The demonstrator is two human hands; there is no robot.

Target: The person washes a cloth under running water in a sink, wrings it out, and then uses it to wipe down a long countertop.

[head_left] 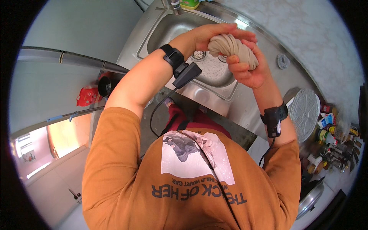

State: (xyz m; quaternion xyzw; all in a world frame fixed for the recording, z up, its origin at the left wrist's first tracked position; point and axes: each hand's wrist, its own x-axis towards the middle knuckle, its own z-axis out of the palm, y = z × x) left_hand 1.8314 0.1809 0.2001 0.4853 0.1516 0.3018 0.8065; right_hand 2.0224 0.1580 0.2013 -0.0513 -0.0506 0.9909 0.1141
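A twisted, bunched beige cloth (233, 49) is held between both hands above the steel sink basin (214, 73). My left hand (220, 32) lies over the upper left end of the cloth, its palm against it and its fingers stretched out to the right. Around the lower right end, my right hand (249, 72) has its fingers curled. The cloth partly hides the drain strainers (199, 55) in the basin floor. Water drops show on the metal there. Each wrist wears a black strap with a small device and a cable.
A faucet (177, 11) and a green container (189, 3) stand at the sink's far edge. A scouring pad (283, 61) lies on the steel counter at right. Beyond my right wrist are a clear round ribbed lid (304, 115) and several bottles (326, 136).
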